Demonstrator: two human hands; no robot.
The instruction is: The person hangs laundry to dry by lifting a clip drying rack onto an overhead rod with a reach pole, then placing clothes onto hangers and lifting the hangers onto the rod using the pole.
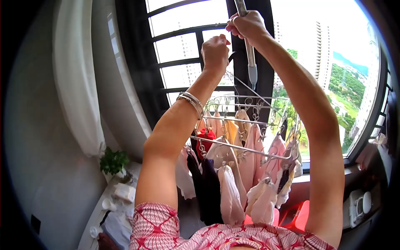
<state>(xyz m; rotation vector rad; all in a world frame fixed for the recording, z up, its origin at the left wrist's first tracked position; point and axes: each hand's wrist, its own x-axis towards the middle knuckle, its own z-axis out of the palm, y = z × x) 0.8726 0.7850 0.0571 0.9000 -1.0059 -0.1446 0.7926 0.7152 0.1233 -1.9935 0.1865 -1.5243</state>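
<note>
My left hand point(215, 52) is raised and closed at the top of a metal clip hanger point(250, 148), whose thin wires run up to a dark curved hook beside the wrist. Higher and to the right, my right hand point(249, 26) is wrapped round a silver metal pole point(250, 56) with a pale plastic end. That pole slants down just above the hanger's frame. Socks and other small laundry hang from the clips: black socks point(210, 191), a white sock point(230, 196), pink pieces point(251, 158) and a red piece point(205, 139).
Dark window bars point(175, 35) stand behind my hands, with buildings and green hills outside. On the left hang a white curtain point(77, 79) and, below it, a potted plant point(113, 160) by a cluttered counter point(93, 212). Red stools point(296, 214) stand beneath the laundry.
</note>
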